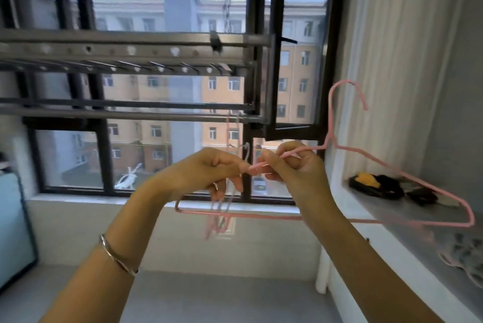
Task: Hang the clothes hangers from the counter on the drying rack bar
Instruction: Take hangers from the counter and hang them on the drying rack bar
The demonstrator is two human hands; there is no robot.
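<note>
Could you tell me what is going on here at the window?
A person stands under the drying rack with both hands raised. The right hand pinches a pink hanger by its wire, hook pointing up and not yet on the bar. The left hand grips a few more hangers dangling below it. The hands meet, seemingly to pull the hangers apart.

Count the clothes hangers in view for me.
3 at least. One pink hanger is gripped by the right hand; a blurred bunch, possibly several, hangs from the left hand; a faint one hangs on the drying rack bar.
</note>
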